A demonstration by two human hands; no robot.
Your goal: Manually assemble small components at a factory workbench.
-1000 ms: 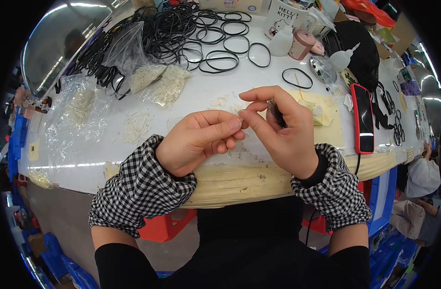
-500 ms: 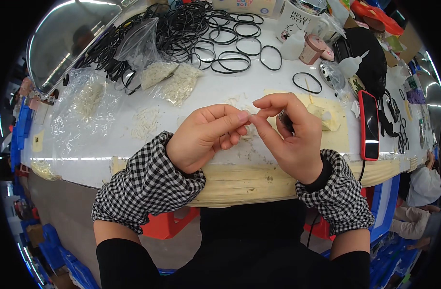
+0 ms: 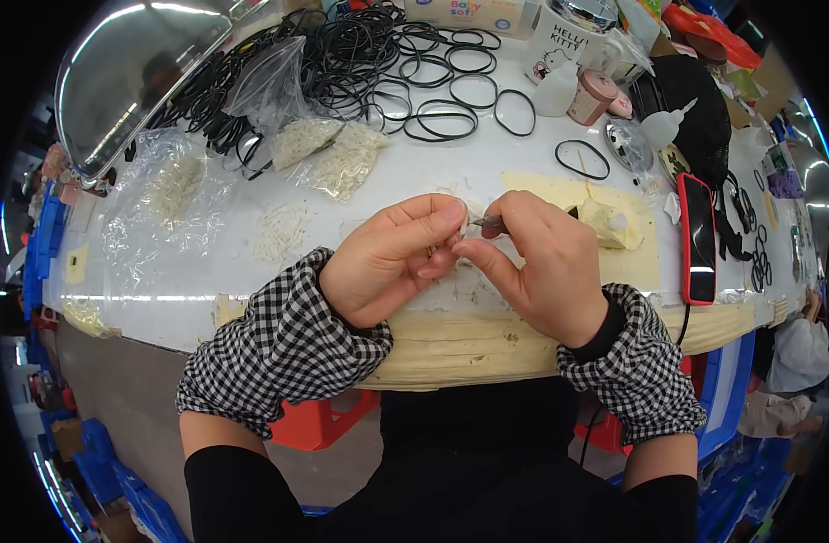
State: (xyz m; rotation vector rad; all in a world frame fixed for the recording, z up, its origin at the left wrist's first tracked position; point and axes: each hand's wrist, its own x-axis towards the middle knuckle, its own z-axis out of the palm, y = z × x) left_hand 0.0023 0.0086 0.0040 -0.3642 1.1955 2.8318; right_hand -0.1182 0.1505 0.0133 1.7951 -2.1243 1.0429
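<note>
Two hands meet over the near edge of the white table [image 3: 487,172]. Left hand [image 3: 392,258]: thumb and forefinger pinched together on a tiny pale piece [image 3: 458,237], too small for me to identify; other fingers curled under. Right hand [image 3: 541,262]: thumb and forefinger closed on a thin dark tool [image 3: 488,221], its tip pointing left and touching the pale piece at the left fingertips. Both wrists rest at the table's taped front edge, forearms in checked cuffs coming up from below, knuckles turned toward each other.

Around them I note: a yellow mat [image 3: 604,226] just right of the right hand, with a crumpled pale lump on it. Red phone [image 3: 699,240] further right, lying flat. Clear bags [image 3: 328,154] of small white bits beyond the left hand. Black rubber loops [image 3: 432,90] heaped and scattered across the far side. White mug [image 3: 556,41] and a squeeze bottle [image 3: 660,127] at far right.
</note>
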